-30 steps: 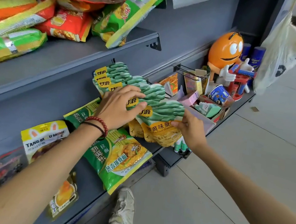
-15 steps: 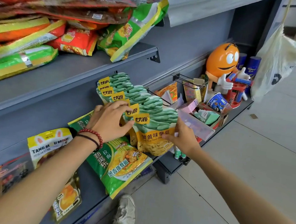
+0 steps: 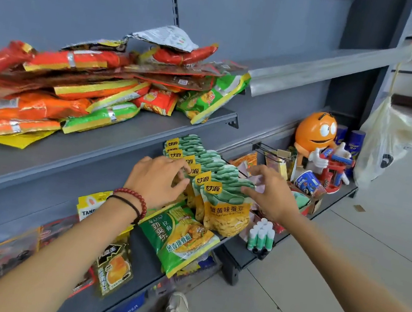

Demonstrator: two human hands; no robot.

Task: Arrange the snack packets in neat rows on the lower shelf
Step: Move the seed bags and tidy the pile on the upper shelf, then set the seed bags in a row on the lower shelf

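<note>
Fingers (image 3: pixel 176 169) of the left hand (image 3: pixel 155 183) lie loosely bent against the left edges of a standing row of bean packets (image 3: pixel 223 209). The right hand (image 3: pixel 273 192), fingers spread and gripping nothing, touches the front packet's right edge. The 2 hands are probably squaring the row. Just below the left fingers, 1 green packet (image 3: pixel 179 240) lies flat on the lower shelf (image 3: pixel 142 261). Beyond the fingers, the row overlaps back toward the wall.

I see grey shelving backboard (image 3: pixel 88 4) above the left hand (image 3: pixel 156 177); pale tiled floor (image 3: pixel 386 249) spreads right of the right hand (image 3: pixel 274 192); even, soft light.
</note>
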